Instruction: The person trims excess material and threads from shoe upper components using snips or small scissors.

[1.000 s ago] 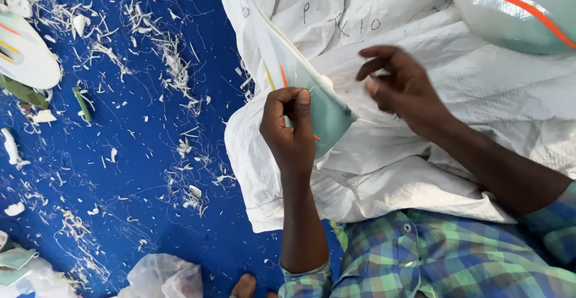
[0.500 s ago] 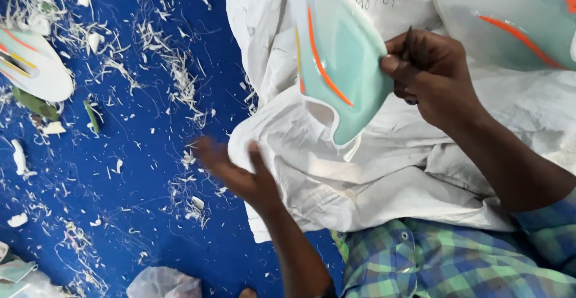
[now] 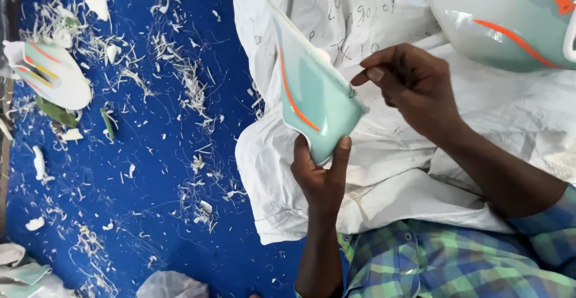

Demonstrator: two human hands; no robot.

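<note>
Trimming appears to be the work in hand, judging by the white shavings (image 3: pixel 180 76) lying scattered all over the blue sheet (image 3: pixel 150 214). The left hand (image 3: pixel 321 175) is gripping a pale green moulded panel (image 3: pixel 315 94) by its narrow lower end, thumb on one side and fingers on the other, holding it upright and edge-on above a white sack (image 3: pixel 372 172) that is covering the person's lap. The right hand (image 3: pixel 414 88) is hovering just beside the panel's right edge, its fingers curled loosely inward with the thumb tip pointing at the rim; whether it is pinching a small blade or nothing at all cannot be told from this view.

As for progress, one similar panel with orange and yellow stripes (image 3: pixel 51 73) is lying on the sheet at the far left, so it is probably finished or set aside. More pale pieces (image 3: pixel 21 268) are showing at the lower left corner. A larger green part with an orange stripe (image 3: pixel 498 22) is resting on the sack at the upper right, seemingly waiting its turn. The panel in hand looks to be mid-way, its edge being checked or cleaned, with at least that larger part left to do.
</note>
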